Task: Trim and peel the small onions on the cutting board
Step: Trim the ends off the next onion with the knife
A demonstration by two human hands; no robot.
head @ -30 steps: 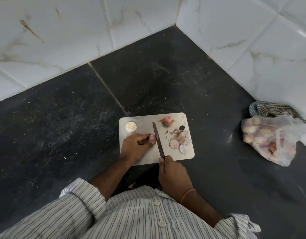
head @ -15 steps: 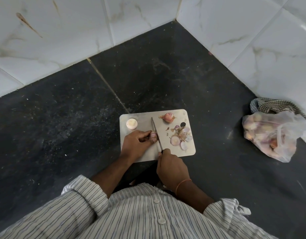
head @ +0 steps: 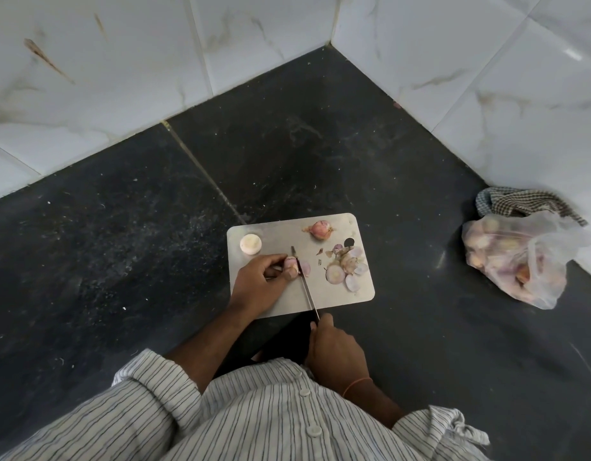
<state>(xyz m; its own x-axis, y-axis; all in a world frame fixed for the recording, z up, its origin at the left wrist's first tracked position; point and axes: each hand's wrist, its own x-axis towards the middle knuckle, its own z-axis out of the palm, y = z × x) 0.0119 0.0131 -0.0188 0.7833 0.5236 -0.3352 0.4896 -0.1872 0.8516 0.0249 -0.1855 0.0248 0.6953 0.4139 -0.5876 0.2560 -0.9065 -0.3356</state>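
Note:
A pale cutting board point(head: 281, 304) lies on the dark counter. My left hand point(head: 259, 284) pinches a small onion point(head: 291, 263) against the board. My right hand point(head: 334, 351) grips the handle of a knife point(head: 304, 284), whose blade stands against the onion's right side, with a cut slice point(head: 305, 268) lying just right of the blade. An unpeeled onion point(head: 320, 229) sits near the board's far edge. A peeled pale onion point(head: 250, 243) rests at the far left corner. Skins and cut ends point(head: 347, 266) are heaped on the right side.
A clear plastic bag of onions point(head: 517, 257) lies on the counter at the right, with a checked cloth point(head: 527, 202) behind it. White tiled walls point(head: 487, 78) meet in a corner beyond the board. My striped shirt fills the bottom of the view.
The knife has come down through the onion's end, and a cut slice now lies right of the blade. My right hand has drawn back toward me off the board.

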